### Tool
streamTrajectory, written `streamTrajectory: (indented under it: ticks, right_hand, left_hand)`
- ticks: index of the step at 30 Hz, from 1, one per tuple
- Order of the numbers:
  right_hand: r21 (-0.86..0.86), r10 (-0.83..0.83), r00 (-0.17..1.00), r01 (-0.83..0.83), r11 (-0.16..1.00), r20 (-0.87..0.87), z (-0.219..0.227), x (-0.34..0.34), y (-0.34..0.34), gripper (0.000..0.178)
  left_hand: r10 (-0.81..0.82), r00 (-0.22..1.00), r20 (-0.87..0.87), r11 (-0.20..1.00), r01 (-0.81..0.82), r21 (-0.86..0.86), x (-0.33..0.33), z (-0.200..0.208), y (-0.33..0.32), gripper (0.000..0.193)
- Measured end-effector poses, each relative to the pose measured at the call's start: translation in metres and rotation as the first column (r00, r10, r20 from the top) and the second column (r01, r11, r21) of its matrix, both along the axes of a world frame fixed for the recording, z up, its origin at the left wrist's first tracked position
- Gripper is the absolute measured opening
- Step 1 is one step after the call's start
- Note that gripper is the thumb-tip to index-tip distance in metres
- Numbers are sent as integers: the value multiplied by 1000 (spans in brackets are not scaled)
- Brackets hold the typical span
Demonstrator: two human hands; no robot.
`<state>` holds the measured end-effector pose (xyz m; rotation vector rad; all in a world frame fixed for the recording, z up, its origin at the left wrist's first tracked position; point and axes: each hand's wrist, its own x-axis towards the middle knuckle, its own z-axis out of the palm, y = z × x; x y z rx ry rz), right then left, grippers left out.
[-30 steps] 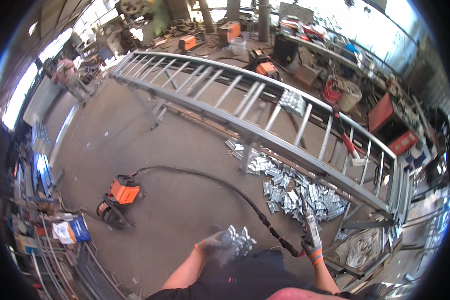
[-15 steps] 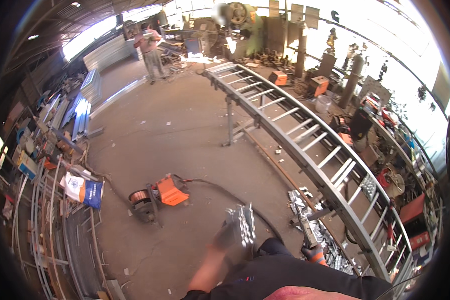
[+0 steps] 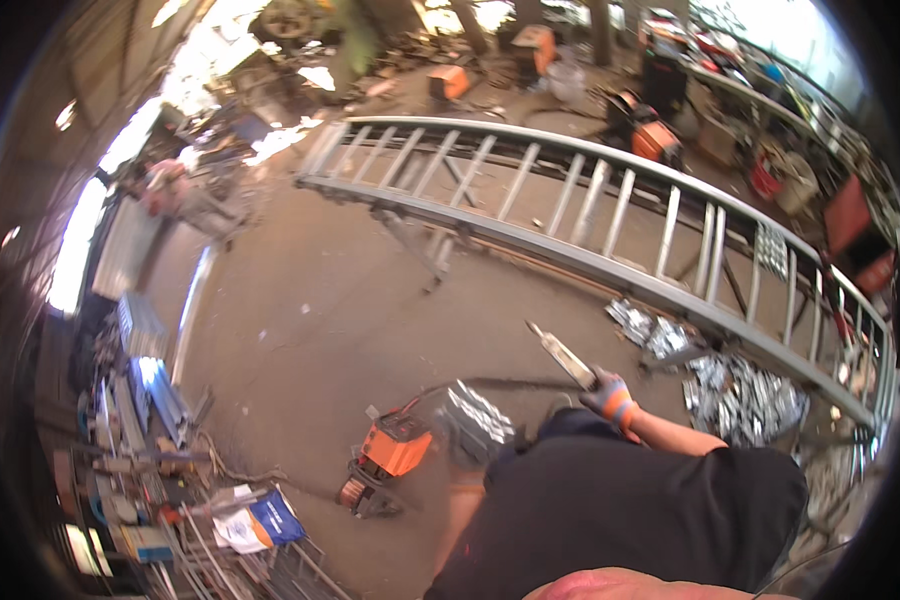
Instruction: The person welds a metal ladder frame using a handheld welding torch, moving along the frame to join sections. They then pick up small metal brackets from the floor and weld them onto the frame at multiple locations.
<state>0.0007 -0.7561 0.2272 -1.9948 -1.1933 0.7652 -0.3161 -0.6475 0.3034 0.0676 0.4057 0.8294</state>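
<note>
My left hand (image 3: 462, 442), blurred and dark as if gloved, is in front of my body, with several shiny wavy metal strips (image 3: 482, 412) held in it. Its fingers hardly show. My right hand (image 3: 606, 394), in a grey and orange glove, is closed round the rear of a long narrow pale tool (image 3: 564, 359). The tool's dark pointed tip is aimed away to the upper left; its exact kind I cannot make out. Beyond the right hand, a pile of silvery metal pieces (image 3: 745, 400) lies on the floor beside a long metal ladder frame (image 3: 530, 245).
An orange wire feeder (image 3: 395, 446) with a wire spool stands on the floor, its dark cable (image 3: 510, 383) running behind my hands. Metal stock and a white-and-blue bag (image 3: 260, 522) lie at left. A person (image 3: 185, 195) stands far left. Orange machines (image 3: 534, 48) stand beyond the ladder.
The view has swung to the right, so the ladder lies more across it. My right hand has raised the tool away from the metal pile. The left hand still holds the strips.
</note>
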Motion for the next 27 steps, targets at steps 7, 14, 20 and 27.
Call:
streamTrajectory:
  ticks: [7,14,20,27]
  right_hand:
    - [13,-375,899,388,922,-229,42,11,48,64]
    - [-65,-747,641,750,658,-177,73,-9,79,43]
    - [-122,-900,420,905,407,113,80,-38,174,42]
    - [-47,-901,365,930,364,237,120,-85,309,46]
  left_hand:
    - [-205,952,-228,912,270,308,113,-21,206,72]
    - [-327,891,-314,857,420,298,355,-116,415,42]
    - [-527,813,247,821,562,-98,566,-196,543,32]
    - [-629,775,61,757,628,-182,596,-225,574,31]
